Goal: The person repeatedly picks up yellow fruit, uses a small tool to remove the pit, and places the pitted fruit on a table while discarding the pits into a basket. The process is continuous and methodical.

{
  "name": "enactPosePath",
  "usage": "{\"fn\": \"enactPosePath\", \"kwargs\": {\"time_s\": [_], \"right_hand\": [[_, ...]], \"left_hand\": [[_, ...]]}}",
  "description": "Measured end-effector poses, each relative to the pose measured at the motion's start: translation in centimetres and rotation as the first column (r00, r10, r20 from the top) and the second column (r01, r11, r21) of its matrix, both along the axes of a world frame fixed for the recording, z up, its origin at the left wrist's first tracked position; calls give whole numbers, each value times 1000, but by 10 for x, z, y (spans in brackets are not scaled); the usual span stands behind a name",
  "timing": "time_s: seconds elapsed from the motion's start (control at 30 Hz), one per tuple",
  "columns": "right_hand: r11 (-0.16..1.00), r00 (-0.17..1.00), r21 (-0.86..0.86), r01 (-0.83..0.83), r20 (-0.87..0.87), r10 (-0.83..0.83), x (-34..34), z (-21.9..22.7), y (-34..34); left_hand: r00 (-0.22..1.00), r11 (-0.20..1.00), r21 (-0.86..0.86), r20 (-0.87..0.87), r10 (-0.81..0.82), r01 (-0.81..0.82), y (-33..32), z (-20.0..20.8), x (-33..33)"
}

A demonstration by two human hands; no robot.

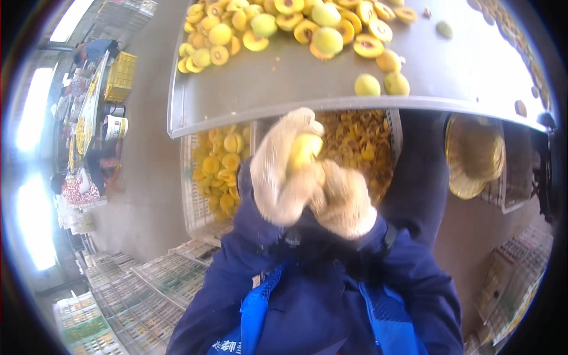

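Observation:
In my gloved left hand (pixel 275 171) is a yellow peach (pixel 305 149), gripped in front of my chest just beyond the table's edge. My gloved right hand (pixel 345 201) is closed and pressed up against the peach and the left hand; whatever its fingers hold is hidden. Beyond both hands, halved peaches (pixel 368 45) with brown centres and whole peaches (pixel 324 40) are heaped on a metal table (pixel 266 89). Two whole peaches lie nearer its front edge. Below the hands, a crate of peach halves (pixel 220 171) stands to the left of one full of brownish-yellow scraps (pixel 355 139).
At the right, a yellowish basket (pixel 473 157) stands beside my leg. Stacked plastic crates (pixel 160 278) fill the lower left, with more crates (pixel 515 278) at lower right. Far left, people sit along another table, near a yellow crate (pixel 120 76) and a white bucket (pixel 115 127).

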State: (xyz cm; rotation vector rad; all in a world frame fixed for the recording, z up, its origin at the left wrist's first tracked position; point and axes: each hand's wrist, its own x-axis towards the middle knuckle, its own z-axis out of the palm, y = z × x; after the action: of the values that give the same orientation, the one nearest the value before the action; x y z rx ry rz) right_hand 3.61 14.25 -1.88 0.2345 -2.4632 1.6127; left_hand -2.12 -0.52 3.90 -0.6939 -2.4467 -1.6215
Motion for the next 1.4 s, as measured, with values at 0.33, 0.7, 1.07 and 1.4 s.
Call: {"fn": "enactPosePath", "kwargs": {"time_s": [0.33, 0.7, 1.07, 1.4], "right_hand": [[939, 1000, 344, -28, 4, 28, -9, 11, 13], [987, 927, -153, -40, 362, 94, 8, 15, 4], [984, 918, -177, 26, 394, 47, 19, 17, -14], [921, 621, -390, -10, 719, 311, 3, 41, -1]], "left_hand": [[753, 959, 277, 642, -146, -50, -7, 22, 3], [577, 463, 735, 677, -458, -495, -21, -52, -13], [732, 510, 722, 640, -234, -467, -1, -54, 7], [709, 613, 612, 696, -118, -499, 10, -39, 18]]}}
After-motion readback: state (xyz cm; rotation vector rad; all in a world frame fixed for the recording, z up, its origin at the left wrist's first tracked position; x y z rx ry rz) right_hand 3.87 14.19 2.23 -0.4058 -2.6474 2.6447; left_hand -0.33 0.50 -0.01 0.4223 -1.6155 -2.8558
